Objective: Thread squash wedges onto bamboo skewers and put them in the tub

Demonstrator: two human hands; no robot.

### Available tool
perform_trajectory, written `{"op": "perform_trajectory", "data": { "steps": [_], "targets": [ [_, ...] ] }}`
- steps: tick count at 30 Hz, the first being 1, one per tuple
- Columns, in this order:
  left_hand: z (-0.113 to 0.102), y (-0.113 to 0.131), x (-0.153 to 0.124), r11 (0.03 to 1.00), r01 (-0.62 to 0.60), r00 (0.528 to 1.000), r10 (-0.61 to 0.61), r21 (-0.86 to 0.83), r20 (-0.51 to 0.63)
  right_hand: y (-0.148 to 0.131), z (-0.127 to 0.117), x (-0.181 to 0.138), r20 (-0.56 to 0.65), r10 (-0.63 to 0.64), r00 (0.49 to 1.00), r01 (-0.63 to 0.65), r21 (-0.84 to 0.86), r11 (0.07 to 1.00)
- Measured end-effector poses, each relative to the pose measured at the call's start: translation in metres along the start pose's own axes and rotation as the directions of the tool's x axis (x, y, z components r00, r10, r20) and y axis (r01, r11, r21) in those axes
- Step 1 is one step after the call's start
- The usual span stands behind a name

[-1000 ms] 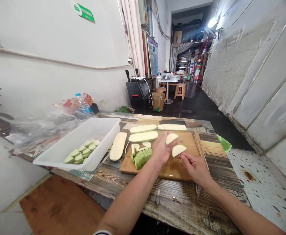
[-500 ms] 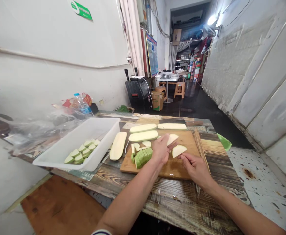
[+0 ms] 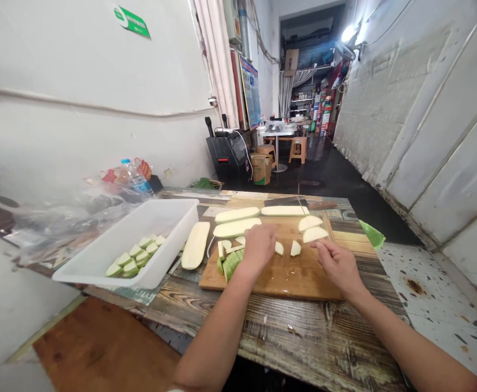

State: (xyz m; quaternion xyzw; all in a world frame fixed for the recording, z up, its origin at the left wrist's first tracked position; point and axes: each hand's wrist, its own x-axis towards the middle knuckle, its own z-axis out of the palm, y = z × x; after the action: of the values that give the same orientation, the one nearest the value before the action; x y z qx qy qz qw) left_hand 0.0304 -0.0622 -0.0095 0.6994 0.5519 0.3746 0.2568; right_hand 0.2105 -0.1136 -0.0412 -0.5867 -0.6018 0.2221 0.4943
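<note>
My right hand (image 3: 338, 267) pinches the near end of a thin bamboo skewer, which carries two pale half-round zucchini slices (image 3: 315, 234). The skewer's thin tip sticks up beyond them. Over the wooden cutting board (image 3: 303, 277) reaches my left hand (image 3: 260, 247), seen from its back with fingers partly hidden; they look apart, and I see nothing in them. Close to it lie two small zucchini pieces (image 3: 296, 248). A sliced green-skinned zucchini (image 3: 232, 263) is partly covered by my left wrist. Peeled zucchini halves (image 3: 237, 227) lie behind, and another half (image 3: 196, 245) rests left of the board.
A white plastic tub (image 3: 168, 239) at left holds several cut zucchini chunks (image 3: 134, 258). Bamboo skewers (image 3: 328, 226) lie along the board's right edge. A knife (image 3: 322, 205) lies at the table's back. Plastic bags (image 3: 79, 209) and a water bottle (image 3: 134, 174) stand by the wall.
The two slices are now together on the skewer, and my right hand has moved slightly right and up. My left hand has drawn back left from the slice, uncovering small pieces on the board.
</note>
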Motion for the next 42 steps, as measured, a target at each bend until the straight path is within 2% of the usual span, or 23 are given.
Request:
{"op": "perform_trajectory", "data": {
  "steps": [1, 3, 6, 8, 11, 13, 15, 17, 18, 20, 23, 26, 29, 32, 36, 42],
  "targets": [
    [0.0, -0.005, 0.0, 0.979, -0.027, 0.998, 0.016, 0.202, 0.059, 0.0, -0.001, 0.001, -0.001, 0.003, 1.0, -0.003, -0.003, 1.0],
    [0.002, -0.011, -0.001, 0.9, -0.108, 0.98, 0.025, 0.423, 0.195, 0.001, -0.001, 0.001, 0.014, 0.002, 1.0, -0.002, -0.006, 1.0],
    [0.002, -0.015, -0.001, 0.859, -0.266, 0.919, 0.089, 0.437, 0.385, 0.004, 0.0, 0.0, 0.047, -0.004, 0.999, 0.005, -0.015, 1.0],
    [0.002, -0.017, 0.001, 0.854, -0.301, 0.894, 0.099, 0.423, 0.437, 0.005, 0.001, 0.0, 0.07, -0.014, 0.997, 0.016, -0.02, 1.0],
    [0.002, -0.02, 0.005, 0.849, -0.278, 0.91, 0.082, 0.449, 0.407, 0.007, 0.002, -0.002, 0.098, -0.038, 0.994, 0.04, -0.012, 0.999],
    [0.002, -0.02, 0.007, 0.883, -0.229, 0.93, 0.075, 0.408, 0.36, 0.007, 0.002, -0.003, 0.109, -0.046, 0.993, 0.047, -0.001, 0.999],
    [0.002, -0.02, 0.009, 0.952, -0.143, 0.957, 0.064, 0.27, 0.284, 0.006, 0.001, -0.004, 0.118, -0.053, 0.992, 0.051, 0.016, 0.999],
    [0.002, -0.02, 0.011, 0.999, -0.028, 0.984, 0.024, 0.025, 0.175, 0.004, 0.0, -0.006, 0.133, -0.069, 0.989, 0.064, 0.041, 0.997],
    [0.002, -0.02, 0.012, 0.991, 0.03, 0.992, -0.013, -0.133, 0.122, 0.003, 0.0, -0.007, 0.145, -0.077, 0.986, 0.07, 0.052, 0.996],
    [0.001, -0.019, 0.016, 0.876, 0.131, 0.991, -0.117, -0.463, 0.06, -0.001, 0.0, -0.009, 0.185, -0.085, 0.979, 0.075, 0.062, 0.995],
    [-0.004, -0.019, 0.021, 0.565, 0.24, 0.961, -0.255, -0.789, 0.11, -0.008, 0.001, -0.012, 0.248, -0.102, 0.963, 0.093, 0.047, 0.995],
    [-0.011, -0.021, 0.025, 0.286, 0.331, 0.919, -0.314, -0.899, 0.239, -0.015, 0.002, -0.015, 0.298, -0.144, 0.944, 0.143, 0.024, 0.989],
    [-0.017, -0.026, 0.029, 0.103, 0.369, 0.893, -0.315, -0.924, 0.322, -0.018, 0.002, -0.017, 0.345, -0.157, 0.925, 0.165, 0.005, 0.986],
    [-0.019, -0.031, 0.032, 0.044, 0.335, 0.896, -0.322, -0.941, 0.304, -0.016, 0.002, -0.018, 0.383, -0.149, 0.912, 0.164, -0.007, 0.986],
    [-0.02, -0.035, 0.034, 0.016, 0.322, 0.887, -0.354, -0.947, 0.296, -0.015, 0.003, -0.018, 0.409, -0.143, 0.901, 0.163, -0.014, 0.986],
    [-0.02, -0.032, 0.032, -0.008, 0.326, 0.894, -0.321, -0.945, 0.311, -0.018, 0.003, -0.017, 0.413, -0.123, 0.902, 0.14, -0.012, 0.99]
  ]
}}
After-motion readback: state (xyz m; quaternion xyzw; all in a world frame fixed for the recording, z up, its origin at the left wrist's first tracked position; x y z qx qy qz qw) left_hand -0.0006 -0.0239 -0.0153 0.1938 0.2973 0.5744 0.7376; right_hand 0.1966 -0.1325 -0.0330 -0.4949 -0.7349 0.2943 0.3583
